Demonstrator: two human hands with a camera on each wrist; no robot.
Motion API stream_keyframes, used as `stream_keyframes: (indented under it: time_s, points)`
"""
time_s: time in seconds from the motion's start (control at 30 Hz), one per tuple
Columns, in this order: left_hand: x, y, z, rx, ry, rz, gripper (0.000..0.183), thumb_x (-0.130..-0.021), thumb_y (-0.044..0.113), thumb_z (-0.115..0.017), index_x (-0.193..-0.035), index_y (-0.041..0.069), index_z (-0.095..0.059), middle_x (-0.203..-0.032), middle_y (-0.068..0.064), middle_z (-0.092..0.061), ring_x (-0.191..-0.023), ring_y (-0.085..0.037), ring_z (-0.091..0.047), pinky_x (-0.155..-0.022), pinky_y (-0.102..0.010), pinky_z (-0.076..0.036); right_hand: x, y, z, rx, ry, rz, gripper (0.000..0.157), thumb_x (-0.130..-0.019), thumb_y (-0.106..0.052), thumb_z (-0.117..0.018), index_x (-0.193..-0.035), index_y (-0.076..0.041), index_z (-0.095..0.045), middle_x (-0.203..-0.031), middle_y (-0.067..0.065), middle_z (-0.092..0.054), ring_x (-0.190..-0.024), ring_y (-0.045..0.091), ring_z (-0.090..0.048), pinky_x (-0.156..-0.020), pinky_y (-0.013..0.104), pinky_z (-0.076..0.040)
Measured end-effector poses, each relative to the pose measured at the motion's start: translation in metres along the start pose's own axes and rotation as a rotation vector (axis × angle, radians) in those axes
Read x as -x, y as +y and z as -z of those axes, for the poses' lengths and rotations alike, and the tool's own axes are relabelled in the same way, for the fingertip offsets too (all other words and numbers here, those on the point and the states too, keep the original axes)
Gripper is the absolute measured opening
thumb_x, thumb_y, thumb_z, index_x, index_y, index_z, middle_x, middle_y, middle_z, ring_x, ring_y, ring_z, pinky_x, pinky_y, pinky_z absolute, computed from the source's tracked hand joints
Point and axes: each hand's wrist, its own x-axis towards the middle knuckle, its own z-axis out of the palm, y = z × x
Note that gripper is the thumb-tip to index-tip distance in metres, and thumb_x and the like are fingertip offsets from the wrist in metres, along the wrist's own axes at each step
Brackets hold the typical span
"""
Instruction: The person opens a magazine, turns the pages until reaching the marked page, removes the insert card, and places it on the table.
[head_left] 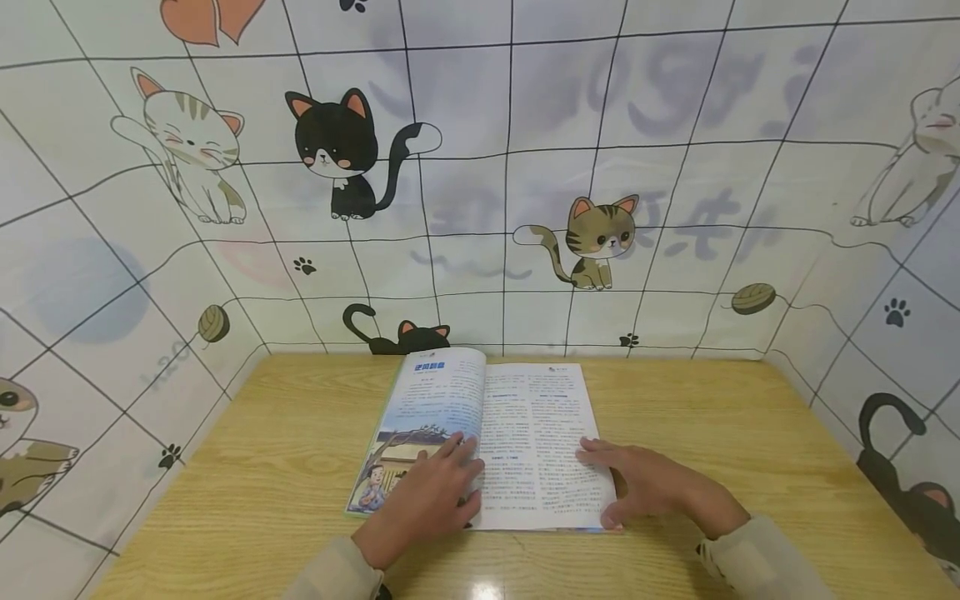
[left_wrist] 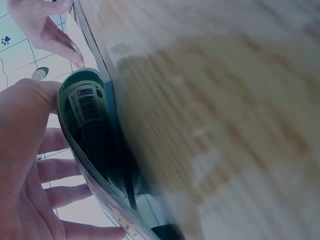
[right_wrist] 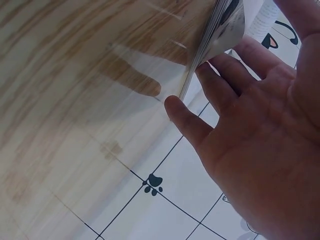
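An open magazine lies on the wooden table, printed text on its right page and a coloured illustration low on its left page. My left hand rests on the left page beside the spine, fingers extended. In the left wrist view, the left hand lies against the curved pages, and a barcode label shows on a green part underneath. My right hand touches the right page's outer edge, thumb by the lower corner. Seen from the right wrist, that hand has spread fingers against the page edges.
The light wooden table extends on both sides of the magazine. White cloth walls with a black grid and printed cats enclose it at the back, left and right. Glare shows at the table's front.
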Motion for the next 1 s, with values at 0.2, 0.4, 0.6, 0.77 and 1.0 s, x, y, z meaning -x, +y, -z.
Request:
stream_keyframes:
  time_s: [0.2,0.4,0.6,0.77,1.0]
  points:
    - [0.0,0.001,0.001,-0.015,-0.022,0.001,0.035,-0.094,0.033,-0.058,-0.12,0.012,-0.067,-0.143,-0.011,-0.053,-0.135,-0.032,-0.047,-0.081,-0.059,-0.054,-0.001,-0.001,0.0,-0.03,0.008,-0.011,0.087,-0.075,-0.048,-0.082,-0.144,-0.005,-0.051,-0.155,0.015,-0.039,-0.142,0.042,-0.034,-0.107,0.061,-0.033]
    - [0.0,0.004,0.0,-0.068,0.0,0.0,0.034,-0.094,0.035,-0.058,-0.119,0.012,-0.067,-0.142,-0.011,-0.054,-0.134,-0.032,-0.048,-0.078,-0.056,-0.055,-0.002,0.0,0.001,-0.049,0.013,-0.026,0.083,-0.078,-0.048,-0.08,-0.143,-0.005,-0.052,-0.155,0.015,-0.04,-0.142,0.041,-0.035,-0.107,0.062,-0.033]
    - [-0.001,0.008,-0.001,-0.112,0.009,0.011,0.033,-0.093,0.036,-0.06,-0.113,0.012,-0.068,-0.139,-0.01,-0.056,-0.132,-0.03,-0.05,-0.076,-0.055,-0.056,-0.002,0.001,0.001,-0.049,0.018,-0.021,0.08,-0.079,-0.046,-0.08,-0.142,-0.005,-0.054,-0.154,0.015,-0.042,-0.141,0.042,-0.036,-0.106,0.063,-0.034]
    - [-0.003,0.011,-0.001,-0.134,0.003,0.028,0.037,-0.093,0.042,-0.059,-0.112,0.012,-0.07,-0.138,-0.01,-0.057,-0.131,-0.03,-0.051,-0.076,-0.054,-0.056,-0.003,0.0,0.001,-0.056,0.018,-0.021,0.08,-0.079,-0.048,-0.079,-0.142,-0.005,-0.053,-0.154,0.015,-0.042,-0.141,0.042,-0.036,-0.107,0.063,-0.033]
    - [-0.005,0.018,0.003,-0.129,-0.044,0.068,0.078,-0.084,0.079,-0.049,-0.116,0.011,-0.071,-0.139,-0.011,-0.057,-0.132,-0.031,-0.05,-0.083,-0.056,-0.054,-0.003,-0.001,0.002,-0.03,0.037,0.011,0.08,-0.08,-0.049,-0.079,-0.141,-0.003,-0.054,-0.15,0.017,-0.046,-0.138,0.043,-0.041,-0.106,0.062,-0.035]
